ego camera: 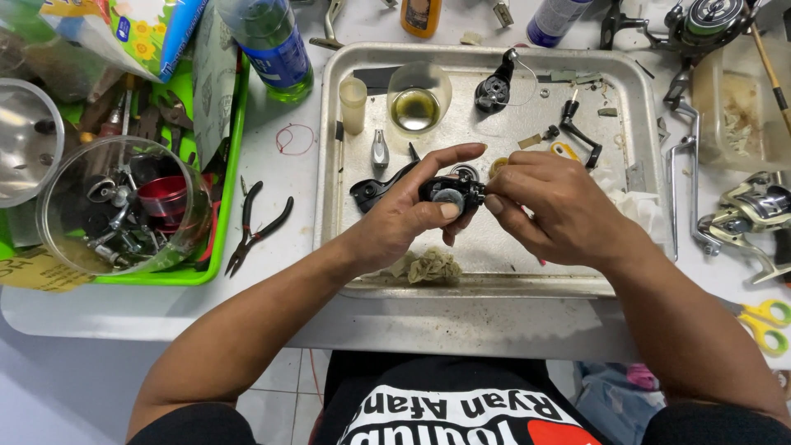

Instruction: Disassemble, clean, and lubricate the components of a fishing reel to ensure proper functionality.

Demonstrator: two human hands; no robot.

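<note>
Both forearms reach over the desk (461,325) edge to a metal tray (346,165). Left hand (408,210) pinches a small black reel part (449,194) between thumb and fingers, its long axis running left-right, round face up toward the camera. Right hand (548,202) closes fingertips on the part's right end. Part sits between both grips, above the tray's middle.
</note>
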